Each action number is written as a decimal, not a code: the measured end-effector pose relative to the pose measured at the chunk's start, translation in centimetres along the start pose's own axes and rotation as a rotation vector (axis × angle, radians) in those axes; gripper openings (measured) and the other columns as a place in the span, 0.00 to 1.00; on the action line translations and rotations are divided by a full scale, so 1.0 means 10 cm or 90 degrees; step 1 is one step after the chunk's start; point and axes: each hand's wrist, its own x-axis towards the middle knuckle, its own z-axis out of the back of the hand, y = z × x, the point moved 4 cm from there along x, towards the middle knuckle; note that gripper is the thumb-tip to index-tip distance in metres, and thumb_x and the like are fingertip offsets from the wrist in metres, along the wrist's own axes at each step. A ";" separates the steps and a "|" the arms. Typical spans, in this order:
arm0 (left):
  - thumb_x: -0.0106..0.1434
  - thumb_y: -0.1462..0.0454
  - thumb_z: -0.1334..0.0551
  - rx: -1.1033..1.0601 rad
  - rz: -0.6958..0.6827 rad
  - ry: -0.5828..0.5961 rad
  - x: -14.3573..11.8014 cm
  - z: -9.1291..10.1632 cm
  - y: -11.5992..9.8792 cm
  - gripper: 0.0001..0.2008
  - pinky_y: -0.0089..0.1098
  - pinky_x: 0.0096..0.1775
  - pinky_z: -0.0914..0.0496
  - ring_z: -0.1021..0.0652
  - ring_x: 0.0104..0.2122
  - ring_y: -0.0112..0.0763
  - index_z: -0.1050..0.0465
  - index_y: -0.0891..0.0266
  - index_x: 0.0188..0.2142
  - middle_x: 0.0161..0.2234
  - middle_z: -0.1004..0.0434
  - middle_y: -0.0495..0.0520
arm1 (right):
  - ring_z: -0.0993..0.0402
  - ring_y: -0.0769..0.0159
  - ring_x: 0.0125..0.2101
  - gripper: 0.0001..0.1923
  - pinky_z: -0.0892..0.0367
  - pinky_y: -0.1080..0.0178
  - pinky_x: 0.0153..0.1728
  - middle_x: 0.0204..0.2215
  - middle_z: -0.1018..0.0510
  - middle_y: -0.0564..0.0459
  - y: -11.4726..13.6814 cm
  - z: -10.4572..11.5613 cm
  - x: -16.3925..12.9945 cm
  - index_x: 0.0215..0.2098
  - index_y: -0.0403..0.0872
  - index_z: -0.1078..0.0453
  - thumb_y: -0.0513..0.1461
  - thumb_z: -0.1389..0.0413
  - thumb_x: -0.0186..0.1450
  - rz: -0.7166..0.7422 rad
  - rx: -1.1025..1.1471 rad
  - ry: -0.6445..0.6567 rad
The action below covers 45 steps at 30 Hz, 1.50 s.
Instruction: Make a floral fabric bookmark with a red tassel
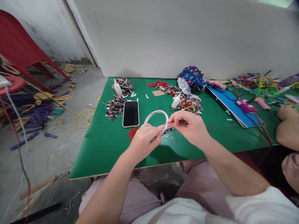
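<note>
Over the green table, my left hand is closed around the lower side of a thin white roll of tape, which is tilted up. The thumb and index finger of my right hand pinch at the roll's right edge, where the tape's end seems to be. The fingertips hide that spot in part. Under my hands lies a strip of dark patterned fabric, with red tassel threads to the left. A phone lies just beyond my left hand.
Patterned fabric bundles, a white glue bottle, a second bottle and yellow-and-red-handled scissors lie further back. To the right are a blue folder, pink corded tools and another person's arm. A grey board stands behind.
</note>
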 end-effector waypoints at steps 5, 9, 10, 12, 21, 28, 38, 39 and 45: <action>0.63 0.70 0.47 0.013 -0.023 -0.006 0.01 0.01 -0.01 0.12 0.29 0.32 0.35 0.34 0.23 0.24 0.28 0.69 0.43 0.19 0.32 0.47 | 0.29 0.72 0.29 0.11 0.32 0.69 0.29 0.27 0.26 0.57 -0.01 -0.01 0.01 0.23 0.47 0.39 0.28 0.46 0.57 -0.017 0.030 0.006; 0.63 0.70 0.47 -0.003 -0.024 -0.011 0.00 0.00 0.00 0.12 0.29 0.33 0.34 0.32 0.24 0.24 0.28 0.68 0.43 0.20 0.30 0.47 | 0.29 0.72 0.29 0.10 0.32 0.69 0.29 0.27 0.26 0.57 -0.02 -0.02 0.01 0.23 0.47 0.37 0.28 0.46 0.58 -0.025 0.052 0.007; 0.63 0.70 0.47 -0.008 -0.022 -0.009 0.00 -0.01 0.00 0.13 0.29 0.34 0.34 0.32 0.24 0.24 0.29 0.67 0.44 0.20 0.29 0.48 | 0.30 0.72 0.29 0.10 0.32 0.68 0.29 0.27 0.26 0.57 -0.02 -0.02 0.01 0.24 0.47 0.37 0.29 0.46 0.58 -0.030 0.054 0.008; 0.62 0.70 0.47 -0.019 -0.013 -0.005 -0.01 -0.01 0.00 0.13 0.30 0.34 0.34 0.32 0.24 0.24 0.29 0.67 0.44 0.21 0.29 0.48 | 0.29 0.71 0.29 0.08 0.32 0.68 0.29 0.27 0.27 0.57 -0.04 -0.02 0.00 0.25 0.47 0.36 0.29 0.45 0.58 -0.045 0.054 0.007; 0.62 0.66 0.44 -0.047 0.094 0.002 0.04 0.03 0.00 0.07 0.26 0.29 0.37 0.32 0.22 0.22 0.28 0.62 0.36 0.21 0.32 0.46 | 0.29 0.72 0.29 0.09 0.29 0.67 0.30 0.27 0.29 0.59 -0.05 -0.04 -0.03 0.31 0.49 0.36 0.32 0.41 0.56 -0.066 0.112 -0.029; 0.62 0.67 0.44 -0.017 0.044 -0.059 0.05 0.06 -0.04 0.08 0.26 0.29 0.37 0.33 0.23 0.22 0.29 0.65 0.39 0.21 0.31 0.47 | 0.27 0.69 0.35 0.12 0.27 0.65 0.35 0.37 0.27 0.53 0.05 -0.03 -0.07 0.42 0.52 0.29 0.36 0.43 0.59 0.035 -0.064 -0.087; 0.62 0.68 0.44 0.035 0.011 -0.086 0.04 0.06 -0.04 0.07 0.28 0.31 0.37 0.31 0.22 0.22 0.29 0.65 0.39 0.22 0.29 0.47 | 0.26 0.66 0.38 0.08 0.30 0.59 0.43 0.36 0.21 0.53 0.09 -0.11 -0.15 0.36 0.52 0.26 0.35 0.44 0.61 0.065 -0.105 -0.171; 0.62 0.68 0.44 0.037 0.010 -0.084 0.04 0.05 -0.04 0.07 0.28 0.31 0.37 0.31 0.21 0.22 0.29 0.65 0.39 0.21 0.29 0.47 | 0.25 0.66 0.37 0.07 0.30 0.59 0.42 0.35 0.21 0.53 0.08 -0.10 -0.14 0.35 0.52 0.26 0.35 0.44 0.61 0.054 -0.097 -0.172; 0.62 0.67 0.44 0.036 0.032 -0.065 0.03 0.02 0.00 0.07 0.28 0.31 0.37 0.31 0.22 0.23 0.28 0.64 0.39 0.20 0.30 0.46 | 0.27 0.66 0.35 0.05 0.30 0.61 0.37 0.32 0.23 0.53 -0.01 -0.09 -0.13 0.33 0.50 0.29 0.35 0.46 0.62 0.020 -0.095 -0.148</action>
